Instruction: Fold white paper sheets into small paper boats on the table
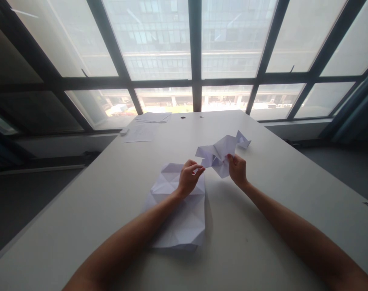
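A partly folded sheet of white paper is held up above the table, its creased flaps sticking out at several angles. My right hand grips its right side between thumb and fingers. At its lower left corner, my left hand pinches the paper's edge with thumb and forefinger. Beneath my left hand and forearm lies a larger creased paper sheet, flat but with raised fold lines. A small folded paper piece sits on the table just beyond my right hand.
The long white table stretches toward tall windows. Loose paper sheets lie at its far left, beside a small white block. A dark round hole is near the far edge. A small dark object is at the right edge.
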A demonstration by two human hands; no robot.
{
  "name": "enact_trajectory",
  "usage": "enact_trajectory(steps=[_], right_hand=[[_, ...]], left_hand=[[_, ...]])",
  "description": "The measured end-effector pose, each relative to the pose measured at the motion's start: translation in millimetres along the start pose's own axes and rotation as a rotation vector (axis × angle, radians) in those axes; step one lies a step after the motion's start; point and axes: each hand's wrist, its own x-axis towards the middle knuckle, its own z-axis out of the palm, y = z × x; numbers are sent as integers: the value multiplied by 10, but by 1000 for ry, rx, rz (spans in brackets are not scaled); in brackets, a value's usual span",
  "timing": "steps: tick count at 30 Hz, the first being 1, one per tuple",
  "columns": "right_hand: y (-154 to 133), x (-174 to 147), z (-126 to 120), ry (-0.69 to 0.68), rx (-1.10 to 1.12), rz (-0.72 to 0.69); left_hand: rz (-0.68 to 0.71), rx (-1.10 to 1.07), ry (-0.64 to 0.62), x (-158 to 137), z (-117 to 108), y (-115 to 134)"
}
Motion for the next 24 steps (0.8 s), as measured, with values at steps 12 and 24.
enact_trajectory(steps=[12,24], right_hand=[[70,-10,-5,-53,-18,-6],[357,72,33,69,178,294]], left_hand=[[-93,49,-20,21,4,-70],[-599,-760,312,104,25,-181]])
